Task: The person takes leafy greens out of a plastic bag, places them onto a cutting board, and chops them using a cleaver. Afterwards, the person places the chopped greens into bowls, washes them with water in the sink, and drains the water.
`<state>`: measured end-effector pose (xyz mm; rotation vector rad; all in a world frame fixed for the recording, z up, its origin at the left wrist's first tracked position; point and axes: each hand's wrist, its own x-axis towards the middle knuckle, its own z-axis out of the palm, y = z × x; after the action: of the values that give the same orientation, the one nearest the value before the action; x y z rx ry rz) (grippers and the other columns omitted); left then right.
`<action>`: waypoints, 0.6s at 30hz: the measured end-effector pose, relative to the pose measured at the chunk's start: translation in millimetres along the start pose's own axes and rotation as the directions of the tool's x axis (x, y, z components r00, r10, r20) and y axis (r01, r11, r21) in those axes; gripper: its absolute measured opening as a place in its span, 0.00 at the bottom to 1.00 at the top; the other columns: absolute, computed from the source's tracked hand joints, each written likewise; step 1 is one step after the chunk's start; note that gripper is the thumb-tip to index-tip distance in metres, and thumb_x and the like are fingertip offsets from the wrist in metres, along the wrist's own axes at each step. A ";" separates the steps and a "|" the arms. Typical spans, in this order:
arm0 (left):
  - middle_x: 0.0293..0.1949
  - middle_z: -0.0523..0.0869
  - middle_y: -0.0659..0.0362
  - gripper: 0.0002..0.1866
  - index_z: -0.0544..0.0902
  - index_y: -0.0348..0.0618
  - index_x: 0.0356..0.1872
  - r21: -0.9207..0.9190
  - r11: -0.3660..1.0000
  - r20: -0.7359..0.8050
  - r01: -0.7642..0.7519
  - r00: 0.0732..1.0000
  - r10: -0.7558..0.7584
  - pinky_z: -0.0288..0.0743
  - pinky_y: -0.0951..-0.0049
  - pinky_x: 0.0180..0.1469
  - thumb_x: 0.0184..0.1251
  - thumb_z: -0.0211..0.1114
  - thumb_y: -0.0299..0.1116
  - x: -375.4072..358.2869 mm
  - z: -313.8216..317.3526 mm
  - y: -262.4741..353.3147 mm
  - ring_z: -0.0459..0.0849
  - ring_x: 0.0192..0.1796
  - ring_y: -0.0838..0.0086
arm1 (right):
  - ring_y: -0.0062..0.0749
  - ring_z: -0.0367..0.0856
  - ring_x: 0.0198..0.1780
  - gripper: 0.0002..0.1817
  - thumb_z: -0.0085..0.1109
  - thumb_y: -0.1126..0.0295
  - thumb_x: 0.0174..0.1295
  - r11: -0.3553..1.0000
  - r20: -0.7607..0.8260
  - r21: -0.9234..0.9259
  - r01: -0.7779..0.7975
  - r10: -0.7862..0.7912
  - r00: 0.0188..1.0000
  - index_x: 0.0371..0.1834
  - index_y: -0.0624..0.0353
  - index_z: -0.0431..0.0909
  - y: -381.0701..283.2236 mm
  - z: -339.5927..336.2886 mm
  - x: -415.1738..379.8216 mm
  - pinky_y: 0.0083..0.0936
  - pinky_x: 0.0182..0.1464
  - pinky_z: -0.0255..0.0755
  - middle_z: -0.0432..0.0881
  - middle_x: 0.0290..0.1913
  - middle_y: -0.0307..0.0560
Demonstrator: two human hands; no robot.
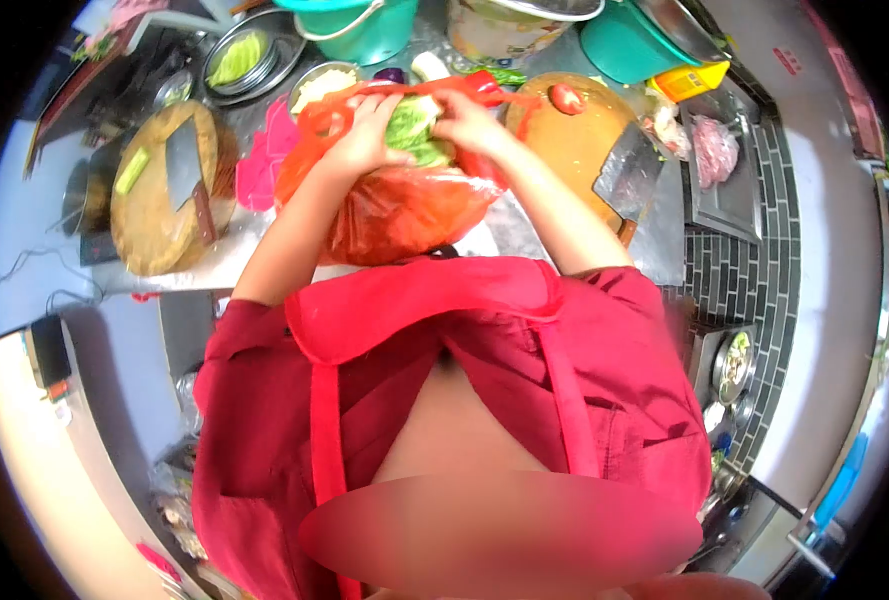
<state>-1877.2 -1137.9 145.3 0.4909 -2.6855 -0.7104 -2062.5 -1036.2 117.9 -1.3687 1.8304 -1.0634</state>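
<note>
A red plastic bag [394, 215] sits on the metal counter right in front of me, its mouth turned up. In it shows a green leafy vegetable [414, 130], pale green at the top. My left hand [366, 137] grips the vegetable's left side, thumb along its lower edge and fingers over the bag's rim. From the right, my right hand [467, 122] grips it with bent fingers, the fingertips partly hidden. The lower part of the vegetable is out of sight inside the bag.
To the left, a round chopping board [149, 230] carries a cleaver [181, 165] and a green vegetable piece. On the right, another board [554, 140] bears a red piece [566, 98] and a second cleaver [629, 172]. Teal buckets [364, 35] stand behind; pink tray [259, 165] nearby.
</note>
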 end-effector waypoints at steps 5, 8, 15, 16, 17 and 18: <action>0.56 0.62 0.40 0.60 0.54 0.42 0.66 0.064 0.993 -0.036 -0.103 0.994 0.106 0.56 0.52 0.61 0.27 0.79 0.46 -18.5 31.2 -2.5 0.60 0.60 0.45 | 0.27 0.75 0.50 0.29 0.59 0.60 0.58 0.987 0.521 0.156 0.041 -0.118 0.845 0.61 0.61 0.65 -102.8 -79.2 -86.8 0.25 0.52 0.69 0.77 0.48 0.49; 0.57 0.61 0.39 0.60 0.53 0.42 0.66 0.206 0.978 0.056 -0.035 0.998 0.024 0.57 0.53 0.61 0.27 0.79 0.46 -18.6 12.7 22.5 0.62 0.59 0.44 | 0.31 0.79 0.46 0.22 0.60 0.67 0.57 0.867 0.531 0.475 -0.152 -0.145 0.835 0.54 0.65 0.71 -94.5 -155.7 -91.3 0.28 0.53 0.70 0.79 0.48 0.47; 0.61 0.56 0.35 0.45 0.46 0.46 0.69 0.172 0.983 0.321 0.070 0.939 -0.123 0.62 0.56 0.61 0.48 0.60 0.20 5.8 10.8 11.7 0.56 0.63 0.39 | 0.49 0.70 0.58 0.45 0.71 0.57 0.36 0.726 -0.419 -0.487 -0.486 0.294 0.859 0.62 0.56 0.64 88.1 -190.7 -26.8 0.31 0.58 0.66 0.71 0.57 0.55; 0.61 0.56 0.35 0.45 0.45 0.46 0.69 0.230 0.973 0.305 0.025 0.947 -0.096 0.62 0.56 0.61 0.48 0.58 0.18 4.7 16.9 7.1 0.56 0.64 0.39 | 0.49 0.70 0.58 0.45 0.71 0.57 0.36 0.717 -0.434 -0.540 -0.441 0.212 0.876 0.62 0.56 0.63 107.5 -183.3 -23.2 0.32 0.58 0.66 0.71 0.58 0.54; 0.61 0.56 0.35 0.45 0.44 0.46 0.69 0.289 0.957 0.292 -0.020 0.954 -0.068 0.61 0.56 0.62 0.49 0.56 0.17 1.4 26.5 1.1 0.55 0.64 0.39 | 0.48 0.69 0.59 0.44 0.71 0.57 0.35 0.752 -0.418 -0.535 -0.385 0.160 0.894 0.61 0.55 0.64 119.9 -176.4 -17.8 0.33 0.58 0.65 0.71 0.58 0.54; 0.61 0.56 0.34 0.45 0.44 0.46 0.69 0.346 0.936 0.281 -0.063 0.959 -0.039 0.61 0.56 0.62 0.49 0.55 0.16 -2.0 34.1 -6.4 0.55 0.64 0.39 | 0.48 0.69 0.58 0.43 0.71 0.58 0.34 0.738 -0.425 -0.539 -0.406 0.179 0.888 0.60 0.55 0.65 131.4 -175.3 -11.9 0.33 0.58 0.66 0.71 0.56 0.54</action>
<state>-1887.1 -1128.2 113.5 0.4874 -3.1047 -0.3079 -2267.7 -964.0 89.5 -1.1896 2.7318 -0.5616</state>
